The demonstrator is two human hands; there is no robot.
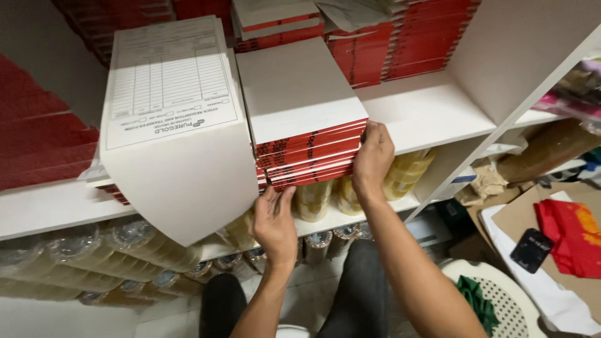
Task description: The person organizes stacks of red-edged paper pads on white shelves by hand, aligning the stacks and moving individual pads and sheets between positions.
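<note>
Gripping the stack of red-edged pads point(307, 153) on the white shelf point(432, 112), the right hand point(372, 159) clasps its right end. The left hand point(274, 222) pinches the near left corner, just right of the overhanging form pad point(172, 125).

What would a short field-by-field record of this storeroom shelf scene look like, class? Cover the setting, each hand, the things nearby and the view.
Setting: white shelf holding stacks of red-edged form pads
Left hand: fingers against the lower left corner of the front stack of red-spined pads
Right hand: gripping that stack's right front corner
Beside the stack: a pad with its printed form sheet overhanging the shelf edge
Shelf below: rolls of clear packing tape
Lower right: white perforated plastic stool, red cloth
View: head camera, looking down
</note>
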